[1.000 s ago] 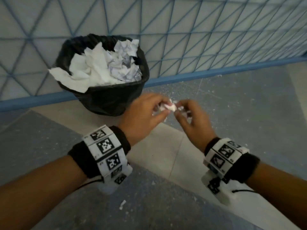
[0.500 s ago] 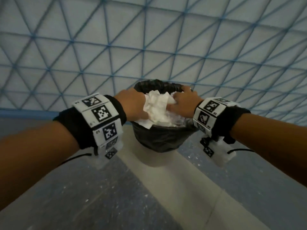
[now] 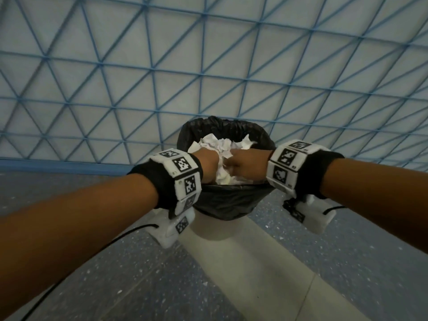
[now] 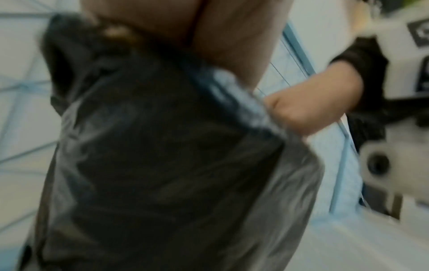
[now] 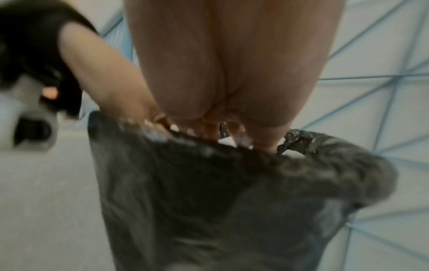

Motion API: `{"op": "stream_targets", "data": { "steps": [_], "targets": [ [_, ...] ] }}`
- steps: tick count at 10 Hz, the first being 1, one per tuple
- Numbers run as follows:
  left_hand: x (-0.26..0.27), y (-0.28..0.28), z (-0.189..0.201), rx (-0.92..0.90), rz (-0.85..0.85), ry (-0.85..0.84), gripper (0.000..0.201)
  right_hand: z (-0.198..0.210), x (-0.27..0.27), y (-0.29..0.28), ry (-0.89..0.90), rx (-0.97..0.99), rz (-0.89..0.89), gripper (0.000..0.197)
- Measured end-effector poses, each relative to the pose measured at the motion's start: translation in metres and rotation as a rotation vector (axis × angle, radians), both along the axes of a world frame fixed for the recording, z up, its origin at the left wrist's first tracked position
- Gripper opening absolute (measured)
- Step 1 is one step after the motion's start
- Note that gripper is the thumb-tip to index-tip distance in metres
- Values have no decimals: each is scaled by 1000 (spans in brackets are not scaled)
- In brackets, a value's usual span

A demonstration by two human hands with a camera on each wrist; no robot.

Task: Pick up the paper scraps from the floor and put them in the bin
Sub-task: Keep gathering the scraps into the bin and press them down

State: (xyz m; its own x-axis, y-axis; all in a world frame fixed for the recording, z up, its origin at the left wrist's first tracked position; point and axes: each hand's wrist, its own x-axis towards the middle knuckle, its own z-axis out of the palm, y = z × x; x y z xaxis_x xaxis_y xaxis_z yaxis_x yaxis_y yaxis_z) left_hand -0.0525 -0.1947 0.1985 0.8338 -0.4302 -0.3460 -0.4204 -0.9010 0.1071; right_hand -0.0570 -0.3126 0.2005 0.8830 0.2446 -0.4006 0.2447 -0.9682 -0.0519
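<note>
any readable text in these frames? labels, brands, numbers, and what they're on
No readable words, brands or numbers in any view.
Left wristband: black-and-white square marker codes only, no letters.
Right wristband: the same kind of codes; a tiny mark beside one is too small to read.
Crumpled paper in the bin: no print can be made out.
Both wrist views: too blurred to read anything.

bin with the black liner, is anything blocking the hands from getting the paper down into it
No lid or cover shows on the black-lined bin. Both the left hand and right hand are already at its mouth, pressing into the heap of crumpled white paper that fills it to the rim; only that heap is in the way.
</note>
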Motion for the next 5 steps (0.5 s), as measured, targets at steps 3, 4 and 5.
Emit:
{"op": "stream_targets", "data": {
  "steps": [3, 4, 5],
  "targets": [
    [-15, 34, 15, -247, 30, 3, 25, 17, -35, -15, -25, 203, -154, 39],
    [-18, 29, 11, -253, 30, -7, 28, 9, -31, -13, 4, 210, -109, 37],
    [-23, 35, 22, -320, 100, -171, 36, 21, -25, -14, -169, 310, -120, 39]
  ]
}}
